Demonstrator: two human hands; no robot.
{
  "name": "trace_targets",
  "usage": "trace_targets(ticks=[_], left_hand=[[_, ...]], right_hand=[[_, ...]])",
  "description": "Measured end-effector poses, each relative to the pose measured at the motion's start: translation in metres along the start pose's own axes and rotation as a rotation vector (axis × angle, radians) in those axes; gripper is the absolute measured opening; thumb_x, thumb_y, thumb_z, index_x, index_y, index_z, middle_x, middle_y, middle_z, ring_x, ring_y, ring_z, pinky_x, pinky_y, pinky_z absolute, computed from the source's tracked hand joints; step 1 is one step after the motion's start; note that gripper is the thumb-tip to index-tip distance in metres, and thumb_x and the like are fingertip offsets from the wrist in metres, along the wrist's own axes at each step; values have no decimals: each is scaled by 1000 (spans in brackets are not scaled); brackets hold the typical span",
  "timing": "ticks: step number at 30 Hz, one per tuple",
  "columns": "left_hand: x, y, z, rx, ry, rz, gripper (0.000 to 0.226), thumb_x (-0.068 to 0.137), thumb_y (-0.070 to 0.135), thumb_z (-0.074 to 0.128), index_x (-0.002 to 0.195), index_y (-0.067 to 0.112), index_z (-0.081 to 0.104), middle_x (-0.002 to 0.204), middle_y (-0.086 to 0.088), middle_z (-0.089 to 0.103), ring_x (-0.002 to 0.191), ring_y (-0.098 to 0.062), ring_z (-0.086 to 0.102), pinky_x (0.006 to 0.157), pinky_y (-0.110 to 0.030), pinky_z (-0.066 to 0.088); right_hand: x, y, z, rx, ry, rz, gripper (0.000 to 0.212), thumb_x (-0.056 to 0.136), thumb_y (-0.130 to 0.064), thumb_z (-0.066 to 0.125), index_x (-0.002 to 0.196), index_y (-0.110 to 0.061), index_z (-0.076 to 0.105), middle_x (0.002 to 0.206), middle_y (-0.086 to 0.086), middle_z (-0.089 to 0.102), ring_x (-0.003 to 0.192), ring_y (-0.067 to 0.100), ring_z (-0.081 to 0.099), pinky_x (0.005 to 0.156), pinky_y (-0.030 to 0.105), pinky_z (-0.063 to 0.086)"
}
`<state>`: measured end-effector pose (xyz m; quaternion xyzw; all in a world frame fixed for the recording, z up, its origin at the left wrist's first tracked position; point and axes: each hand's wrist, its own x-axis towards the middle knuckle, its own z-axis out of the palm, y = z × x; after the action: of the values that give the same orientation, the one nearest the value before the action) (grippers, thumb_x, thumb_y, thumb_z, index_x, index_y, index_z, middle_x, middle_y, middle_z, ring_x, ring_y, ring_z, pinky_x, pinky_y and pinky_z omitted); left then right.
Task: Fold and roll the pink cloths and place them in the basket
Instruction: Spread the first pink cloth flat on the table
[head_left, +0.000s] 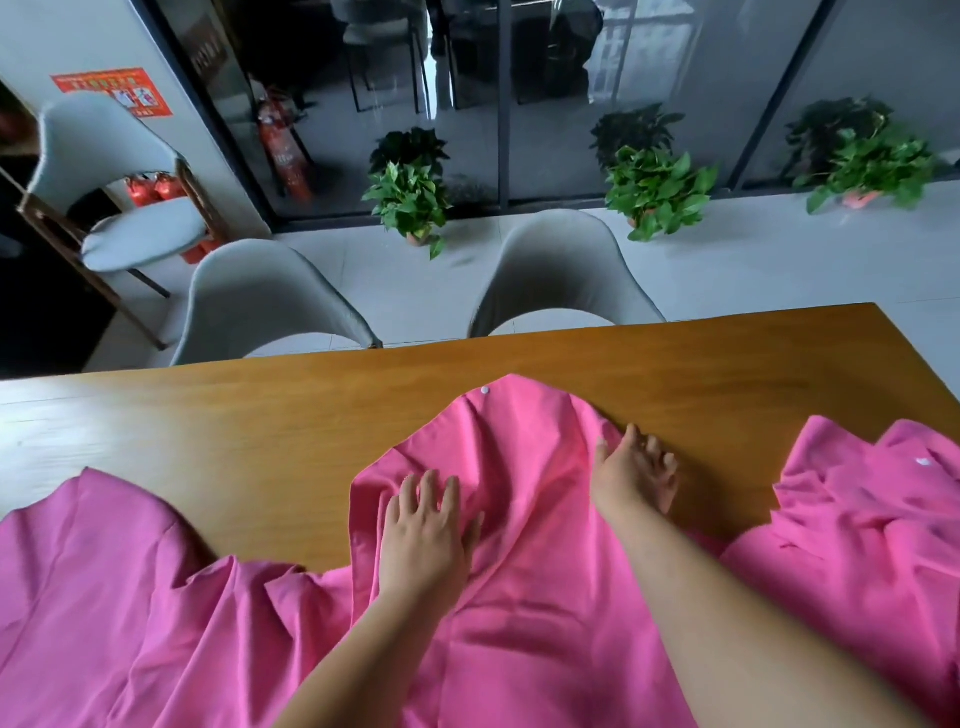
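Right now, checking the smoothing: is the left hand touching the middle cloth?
Touching. The head view shows the left hand lying flat, fingers straight, on the middle cloth.

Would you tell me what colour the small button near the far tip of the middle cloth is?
The button is white; head view.

Your left hand (423, 535) and right hand (631, 480) are both bare, and so are the 2 forearms behind them, uncovered all the way to the bottom edge of the view. The left hand is broad across the back, with 4 short fingers (430, 486) and a thumb in sight. The right hand is slightly blurred, so its nails cannot be read. Your left forearm (358, 660) looks slim; your right forearm (727, 623), nearer the camera, looks much thicker.
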<state>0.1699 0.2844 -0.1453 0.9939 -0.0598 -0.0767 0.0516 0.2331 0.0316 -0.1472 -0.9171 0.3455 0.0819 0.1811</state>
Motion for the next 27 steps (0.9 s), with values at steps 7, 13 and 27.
trace_targets(ticks=[7,13,27], left_hand=[[49,31,-3,-89,-205,59,78,105,63,32,168,29,-2,176,2,0,162,-30,1,128,-56,15],[68,35,4,-78,-195,8,75,105,66,25,166,36,-5,176,3,-6,161,-34,-6,124,-69,10],[72,13,6,38,-259,2,88,95,82,16,165,38,-13,172,-2,-26,157,-36,-26,124,-70,2]], right_hand=[[21,-55,-23,267,-143,-216,19,84,-15,69,78,-15,50,76,-2,57,82,32,63,65,32,39],[0,-70,-42,250,561,-831,25,84,-4,68,105,-19,67,130,5,59,115,28,56,87,39,48],[31,-14,27,-235,-163,-620,78,103,-51,42,168,-26,6,176,-3,-6,161,25,-7,131,50,6]])
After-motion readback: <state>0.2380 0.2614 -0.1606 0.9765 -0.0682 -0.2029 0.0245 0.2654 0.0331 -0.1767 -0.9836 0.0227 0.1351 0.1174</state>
